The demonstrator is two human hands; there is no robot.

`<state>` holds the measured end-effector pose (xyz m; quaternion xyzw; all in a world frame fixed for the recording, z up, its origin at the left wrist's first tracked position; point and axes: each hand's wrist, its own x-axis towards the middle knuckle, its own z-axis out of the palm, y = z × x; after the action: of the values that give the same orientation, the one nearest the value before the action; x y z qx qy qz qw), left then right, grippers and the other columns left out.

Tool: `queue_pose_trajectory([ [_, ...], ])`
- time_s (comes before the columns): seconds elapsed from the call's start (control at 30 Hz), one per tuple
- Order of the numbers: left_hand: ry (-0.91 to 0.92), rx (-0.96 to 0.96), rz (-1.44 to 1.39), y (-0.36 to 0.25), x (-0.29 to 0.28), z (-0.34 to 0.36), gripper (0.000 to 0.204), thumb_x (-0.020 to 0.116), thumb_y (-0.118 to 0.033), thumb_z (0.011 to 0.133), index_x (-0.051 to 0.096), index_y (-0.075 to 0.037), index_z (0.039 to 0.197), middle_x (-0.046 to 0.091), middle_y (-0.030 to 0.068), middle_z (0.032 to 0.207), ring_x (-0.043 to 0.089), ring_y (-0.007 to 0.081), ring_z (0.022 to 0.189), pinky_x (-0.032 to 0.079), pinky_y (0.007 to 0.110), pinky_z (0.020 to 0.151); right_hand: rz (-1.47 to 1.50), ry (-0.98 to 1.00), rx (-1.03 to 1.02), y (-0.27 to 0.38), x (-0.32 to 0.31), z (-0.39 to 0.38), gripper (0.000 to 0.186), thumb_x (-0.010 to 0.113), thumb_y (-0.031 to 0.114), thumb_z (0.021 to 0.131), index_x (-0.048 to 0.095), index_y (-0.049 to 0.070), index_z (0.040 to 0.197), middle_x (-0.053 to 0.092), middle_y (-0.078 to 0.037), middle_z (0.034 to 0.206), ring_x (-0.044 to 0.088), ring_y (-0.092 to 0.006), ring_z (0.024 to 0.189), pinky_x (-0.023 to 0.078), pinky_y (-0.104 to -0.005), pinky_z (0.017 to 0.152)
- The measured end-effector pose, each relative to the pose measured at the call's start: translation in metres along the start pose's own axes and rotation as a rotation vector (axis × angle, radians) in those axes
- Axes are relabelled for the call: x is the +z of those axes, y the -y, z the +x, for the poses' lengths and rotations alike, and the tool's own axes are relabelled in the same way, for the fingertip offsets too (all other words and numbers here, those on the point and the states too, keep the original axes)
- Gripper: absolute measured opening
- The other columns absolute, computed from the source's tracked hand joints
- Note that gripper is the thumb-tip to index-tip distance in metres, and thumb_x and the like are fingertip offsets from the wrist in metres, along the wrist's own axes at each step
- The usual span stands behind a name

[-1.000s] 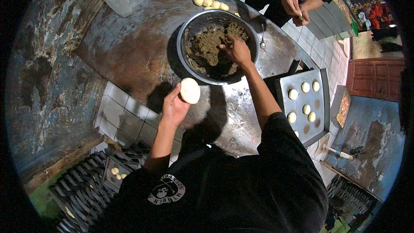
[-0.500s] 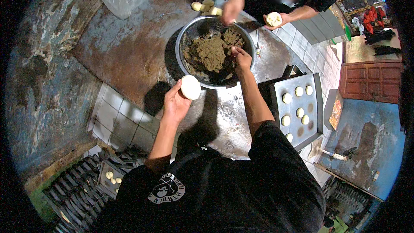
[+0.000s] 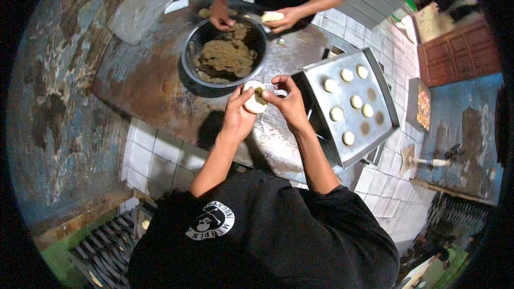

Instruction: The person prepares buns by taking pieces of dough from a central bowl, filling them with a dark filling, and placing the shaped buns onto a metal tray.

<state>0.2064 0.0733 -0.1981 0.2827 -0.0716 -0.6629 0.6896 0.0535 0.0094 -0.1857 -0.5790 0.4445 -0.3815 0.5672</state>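
Near the centre of the frame, a pale cream, flattened round of smooth dough (image 3: pixel 252 106) is tilted on edge, its broad face turned toward the right of the frame. A small lump of moist, olive-brown filling (image 3: pixel 259 95) sits on that face, coarse against the matte, even dough. The person's left hand (image 3: pixel 239 115) is clamped on the round, with its thumb across the near-left edge and the fingers mostly hidden behind. The right hand (image 3: pixel 290 103) has its thumb against the filling, while its index finger arches up, apart from the thumb.

Above them, left of the upper centre, stands a deep, round, shiny metal bowl (image 3: pixel 225 84) holding a rough, clumpy brown paste (image 3: pixel 227 56). A co-worker's hand (image 3: pixel 220 17) reaches over its far rim; that co-worker's other hand (image 3: pixel 289 18), at upper centre, holds a pale, rounded dough piece (image 3: pixel 272 16).

Right of centre lies a rectangular grey metal tray (image 3: pixel 348 90) with raised sides and dark, round stains; seven smooth, cream dough balls (image 3: pixel 356 101) rest on it, well spaced. The table's worn metal top (image 3: pixel 144 75) is blotched rusty brown and grey, and a crumpled, translucent plastic sheet (image 3: pixel 140 13) lies at upper left.
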Motion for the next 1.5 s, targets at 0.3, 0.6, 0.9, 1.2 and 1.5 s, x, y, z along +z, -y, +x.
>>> queue_pose_trajectory([
  [0.3,0.054,0.219,0.861,0.098,0.06,-0.056,0.035,0.081,-0.012,0.086,0.061,0.0,0.113,0.068,0.0086,0.1,0.068,0.0207,0.094,0.055,0.035,0.084,0.134,0.38,-0.05,0.021,-0.109,-0.118,0.062,0.067,0.017,0.098,0.042,0.002,0.152,0.057,-0.013,0.142,0.053,-0.0245,0.134,0.041,-0.037,0.113],
  [0.6,0.234,0.422,1.34,0.097,0.11,-0.108,0.034,0.08,-0.009,0.088,0.071,0.0,0.12,0.068,0.0079,0.106,0.067,0.0196,0.101,0.053,0.032,0.085,-0.385,-0.038,-0.415,0.035,-0.147,-0.158,0.045,0.081,0.015,0.082,0.07,0.005,0.124,0.072,-0.016,0.115,0.073,-0.0296,0.092,0.058,-0.0358,0.08],
  [0.9,-0.098,0.352,0.457,0.117,0.103,-0.114,0.022,0.074,-0.005,0.095,0.064,0.001,0.113,0.07,0.0115,0.115,0.066,0.0165,0.107,0.052,0.03,0.095,-0.339,-0.167,-0.453,0.062,-0.116,-0.179,0.035,0.077,0.003,0.087,0.073,0.002,0.122,0.075,-0.015,0.116,0.074,-0.0271,0.102,0.059,-0.0344,0.084],
  [1.2,0.261,0.299,0.407,0.066,0.101,-0.123,0.047,0.047,-0.035,0.11,0.071,0.005,0.115,0.06,0.0205,0.143,0.061,0.0234,0.124,0.043,0.036,0.108,-0.564,-0.136,-0.574,0.087,-0.085,-0.163,0.026,0.081,0.016,0.081,0.074,0.007,0.104,0.071,-0.012,0.103,0.068,-0.0304,0.097,0.055,-0.0391,0.083],
  [1.5,0.264,0.07,0.118,0.022,0.059,-0.12,0.035,0.061,-0.01,0.098,0.059,0.002,0.132,0.061,0.0186,0.138,0.059,0.027,0.129,0.046,0.039,0.111,-0.203,-0.089,-0.226,0.094,-0.016,-0.147,0.043,0.083,0.016,0.082,0.072,0.001,0.121,0.07,-0.012,0.089,0.069,-0.0236,0.086,0.053,-0.0348,0.082],
])
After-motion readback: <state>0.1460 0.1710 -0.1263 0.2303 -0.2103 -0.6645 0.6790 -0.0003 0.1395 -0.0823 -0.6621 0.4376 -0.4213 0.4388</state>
